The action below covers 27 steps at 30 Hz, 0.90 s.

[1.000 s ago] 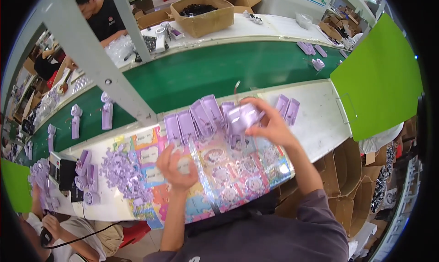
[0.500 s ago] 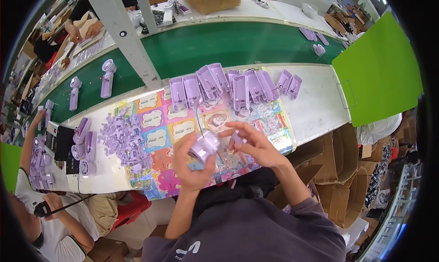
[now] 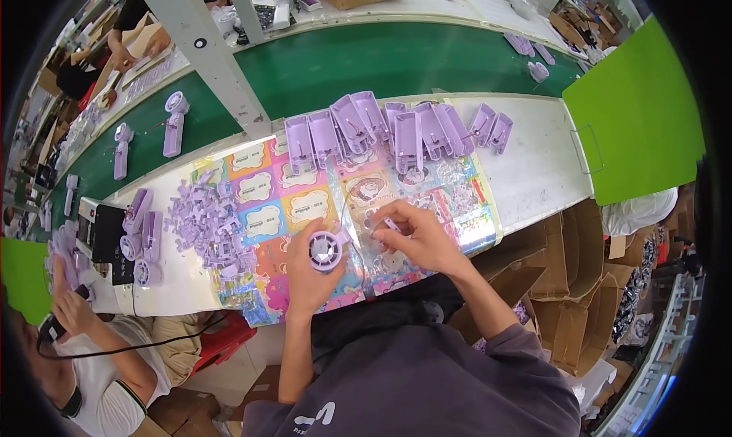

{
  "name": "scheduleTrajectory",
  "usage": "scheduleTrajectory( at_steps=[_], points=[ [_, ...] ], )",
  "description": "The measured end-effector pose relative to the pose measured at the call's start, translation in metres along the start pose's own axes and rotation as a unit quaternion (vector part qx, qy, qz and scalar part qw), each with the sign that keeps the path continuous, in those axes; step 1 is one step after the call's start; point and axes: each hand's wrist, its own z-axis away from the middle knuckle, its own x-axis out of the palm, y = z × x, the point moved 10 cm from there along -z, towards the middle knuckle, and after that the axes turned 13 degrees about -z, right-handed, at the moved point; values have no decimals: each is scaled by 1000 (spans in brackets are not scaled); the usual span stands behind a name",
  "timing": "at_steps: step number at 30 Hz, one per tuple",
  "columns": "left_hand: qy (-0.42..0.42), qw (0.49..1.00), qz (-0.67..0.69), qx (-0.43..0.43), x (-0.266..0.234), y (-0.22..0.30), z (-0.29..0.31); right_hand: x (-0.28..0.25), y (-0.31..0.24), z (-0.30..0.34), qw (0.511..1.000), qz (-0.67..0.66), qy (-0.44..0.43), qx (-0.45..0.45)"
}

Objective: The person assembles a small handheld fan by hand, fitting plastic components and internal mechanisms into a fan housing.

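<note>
My left hand (image 3: 307,283) is wrapped round a light purple fan head (image 3: 325,252), whose round, spoked face points up. Between the thumb and fingers of my right hand (image 3: 425,244), a small purple plastic piece (image 3: 392,224) is pinched, a short way right of the fan head. A thin dark wire runs down over the table between my hands. Both hands are above a colourful printed sheet (image 3: 309,206). Beyond them, several open purple handle shells (image 3: 409,141) lie in a row along the belt's edge.
A heap of small purple plastic parts (image 3: 200,222) lies left of my hands, with assembled purple fans (image 3: 146,274) beyond it. A green conveyor belt (image 3: 328,65) crosses behind a grey metal post (image 3: 217,64). A bright green panel (image 3: 637,117) stands at right. A co-worker sits at left.
The fan head has been turned in my left hand so its round face shows upward. My right hand still pinches the small piece. The co-worker's reaching arm has drawn back from the belt.
</note>
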Motion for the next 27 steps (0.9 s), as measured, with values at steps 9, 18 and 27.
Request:
scheduleTrajectory(
  at_steps=[9, 18, 27],
  points=[
    [-45, 994, -24, 99, 5, 40, -3, 34, -8, -6, 965, 213, -123, -91],
    [-96, 986, 88, 105, 4, 52, 2, 8, 7, -1, 999, -11, -29, -32],
    [-184, 934, 290, -99, 49, 5, 6, 21, -10, 9, 994, 78, 24, -72]
  ],
)
